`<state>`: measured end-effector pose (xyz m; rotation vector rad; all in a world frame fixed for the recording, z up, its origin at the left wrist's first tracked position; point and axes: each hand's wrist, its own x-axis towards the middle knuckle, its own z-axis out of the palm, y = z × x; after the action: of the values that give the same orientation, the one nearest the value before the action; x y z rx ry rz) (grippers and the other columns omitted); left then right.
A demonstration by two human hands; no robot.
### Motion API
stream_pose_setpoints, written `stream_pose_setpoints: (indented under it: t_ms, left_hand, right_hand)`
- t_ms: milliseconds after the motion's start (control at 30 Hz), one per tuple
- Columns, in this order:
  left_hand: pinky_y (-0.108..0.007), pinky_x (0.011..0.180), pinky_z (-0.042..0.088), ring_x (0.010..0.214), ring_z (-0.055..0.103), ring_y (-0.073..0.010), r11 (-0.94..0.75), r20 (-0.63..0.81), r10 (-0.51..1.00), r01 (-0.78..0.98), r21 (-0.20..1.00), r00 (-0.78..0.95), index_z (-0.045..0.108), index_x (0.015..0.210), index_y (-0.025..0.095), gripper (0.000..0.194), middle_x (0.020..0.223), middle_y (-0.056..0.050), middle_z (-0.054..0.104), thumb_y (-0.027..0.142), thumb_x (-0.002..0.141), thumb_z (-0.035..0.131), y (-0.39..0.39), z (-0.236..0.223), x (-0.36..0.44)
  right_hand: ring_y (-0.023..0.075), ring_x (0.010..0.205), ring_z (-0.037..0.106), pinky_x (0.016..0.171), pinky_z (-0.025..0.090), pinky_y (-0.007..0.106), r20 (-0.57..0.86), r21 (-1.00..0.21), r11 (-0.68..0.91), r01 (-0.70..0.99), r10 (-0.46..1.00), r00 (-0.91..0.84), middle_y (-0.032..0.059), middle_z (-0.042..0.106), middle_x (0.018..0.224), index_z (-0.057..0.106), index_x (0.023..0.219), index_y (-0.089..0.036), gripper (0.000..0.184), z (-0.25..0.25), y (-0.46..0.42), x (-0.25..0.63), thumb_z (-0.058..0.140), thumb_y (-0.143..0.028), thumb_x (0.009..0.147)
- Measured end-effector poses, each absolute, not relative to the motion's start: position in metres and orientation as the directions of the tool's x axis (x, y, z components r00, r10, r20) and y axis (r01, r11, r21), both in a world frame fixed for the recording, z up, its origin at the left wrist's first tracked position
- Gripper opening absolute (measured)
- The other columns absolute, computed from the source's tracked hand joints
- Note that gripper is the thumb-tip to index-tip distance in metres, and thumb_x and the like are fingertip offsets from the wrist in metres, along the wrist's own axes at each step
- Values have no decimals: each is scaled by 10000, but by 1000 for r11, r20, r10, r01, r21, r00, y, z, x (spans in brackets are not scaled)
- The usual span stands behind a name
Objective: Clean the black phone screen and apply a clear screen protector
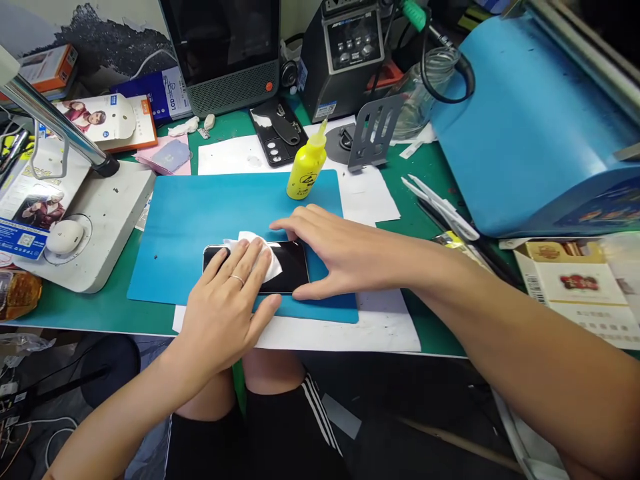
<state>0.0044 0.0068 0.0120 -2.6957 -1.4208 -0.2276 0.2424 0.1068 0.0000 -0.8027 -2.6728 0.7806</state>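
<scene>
A black smartphone (286, 265) lies sideways, screen up, on the blue work mat (170, 213). My left hand (227, 300), with a ring on one finger, presses a white tissue (271, 267) onto the screen; the fingers lie close together over it. Around the phone's right end is my right hand (320, 250), thumb at the near edge and fingers at the far edge, holding the phone between them. Some fingertips of that hand are hidden. Just beyond, a yellow squeeze bottle (305, 170) with a pointed nozzle stands on the mat.
At the back are a dark phone back cover (277, 133), a grey stand (373, 133), a black control box (345, 60) and a screen (223, 47). Tweezers (445, 207) and a blue machine (530, 127) are to the right. A white lamp base (107, 213) stands left.
</scene>
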Motion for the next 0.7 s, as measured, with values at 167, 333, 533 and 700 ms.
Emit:
stream_pose_setpoints:
  t_ms: [167,333,533,700]
  left_hand:
    - [-534,1220,396,1500,498,-351,-500,149,852,864,-53,502,479,1553,25,560,1630,-180,470,344,1108,360,-10,16,-32]
    - [-547,1239,372,1545,418,-390,-458,179,866,885,-88,466,467,1545,-16,607,1624,-224,471,388,1099,391,-20,16,-40]
    - [-473,1244,396,1504,493,-356,-513,279,828,858,27,487,544,1486,-26,700,1580,-214,536,522,1114,318,-3,-3,29]
    - [-438,1257,385,1502,498,-326,-554,275,800,832,0,533,523,1503,-30,784,1561,-208,563,601,1109,276,1,-13,60]
  right_hand:
    - [313,1030,543,852,465,420,57,-545,702,457,576,-816,148,587,1143,549,1430,-73,841,1,106,242,776,-584,802]
    - [324,1051,544,870,462,430,14,-550,682,482,584,-812,158,586,1160,541,1462,-69,869,2,106,240,758,-591,803]
    - [340,1080,552,916,472,441,41,-553,693,463,578,-815,165,599,1167,461,1551,-82,964,-2,106,241,717,-658,822]
    - [338,1098,578,940,502,446,-16,-555,681,478,567,-824,158,616,1191,356,1648,-156,1001,-1,106,247,653,-715,872]
